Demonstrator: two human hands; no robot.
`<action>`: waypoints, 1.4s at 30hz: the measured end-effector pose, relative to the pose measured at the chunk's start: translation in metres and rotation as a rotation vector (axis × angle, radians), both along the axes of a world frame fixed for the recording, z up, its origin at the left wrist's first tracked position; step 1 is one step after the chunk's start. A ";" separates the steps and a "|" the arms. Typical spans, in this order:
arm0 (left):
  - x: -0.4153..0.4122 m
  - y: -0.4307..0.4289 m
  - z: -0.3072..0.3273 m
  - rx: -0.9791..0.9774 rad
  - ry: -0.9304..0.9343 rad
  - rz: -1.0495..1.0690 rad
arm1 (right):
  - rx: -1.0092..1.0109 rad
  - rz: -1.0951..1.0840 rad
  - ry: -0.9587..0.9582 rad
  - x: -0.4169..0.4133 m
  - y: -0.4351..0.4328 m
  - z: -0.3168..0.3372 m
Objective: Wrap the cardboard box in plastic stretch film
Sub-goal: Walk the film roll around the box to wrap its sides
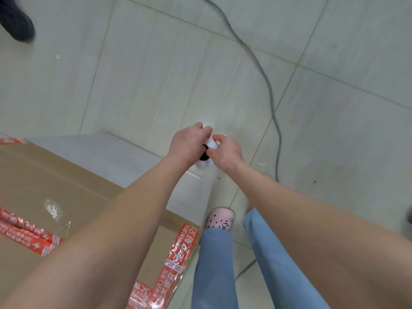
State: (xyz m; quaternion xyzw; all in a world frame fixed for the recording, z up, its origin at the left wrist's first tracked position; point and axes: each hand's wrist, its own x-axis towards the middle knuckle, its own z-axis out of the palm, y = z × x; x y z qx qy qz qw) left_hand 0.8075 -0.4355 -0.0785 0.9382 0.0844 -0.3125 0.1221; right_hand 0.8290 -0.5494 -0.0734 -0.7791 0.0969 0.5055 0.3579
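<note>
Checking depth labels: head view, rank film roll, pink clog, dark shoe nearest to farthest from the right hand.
From the right hand:
1. film roll, in its grip.
2. pink clog, below it on the floor.
3. dark shoe, far top left corner.

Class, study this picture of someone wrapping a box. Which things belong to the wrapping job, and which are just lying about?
Belong to the job: cardboard box; stretch film roll; film sheet drawn off the roll; left hand and right hand, both gripping the roll.

Just lying about: grey cable on the tiled floor; dark shoe at the upper left.
</note>
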 end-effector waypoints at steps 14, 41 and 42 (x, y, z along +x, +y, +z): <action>-0.018 0.030 -0.001 -0.211 0.007 1.250 | 0.020 0.055 -0.153 0.020 0.064 0.001; 0.007 0.148 0.005 -0.358 0.113 1.476 | -0.043 0.234 -0.229 0.049 0.175 0.000; 0.008 0.152 0.004 -0.284 0.102 1.342 | -0.046 0.249 -0.225 0.051 0.179 0.000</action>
